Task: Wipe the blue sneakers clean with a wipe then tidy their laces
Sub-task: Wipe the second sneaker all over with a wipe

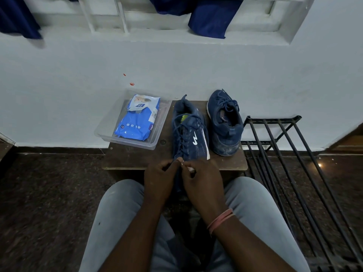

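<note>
Two blue sneakers stand on a small brown wooden stool [135, 158]. The left sneaker [189, 132] has a white logo, and its toe points at me, past the stool's near edge. The right sneaker [224, 122] stands beside it with its dusty toe towards me. My left hand [160, 179] and my right hand [202, 179] meet over the left sneaker's toe end, fingers pinched on its blue laces [181, 138]. A small white bit shows between my fingertips. A blue pack of wipes [137, 118] lies in a clear plastic tray [110, 122] at the stool's left.
A black metal rack [290, 154] stands to the right of the stool. A white wall rises right behind the stool, with dark blue cloth [208, 16] hanging above. My grey-trousered knees [117, 203] flank my hands. The floor is dark stone.
</note>
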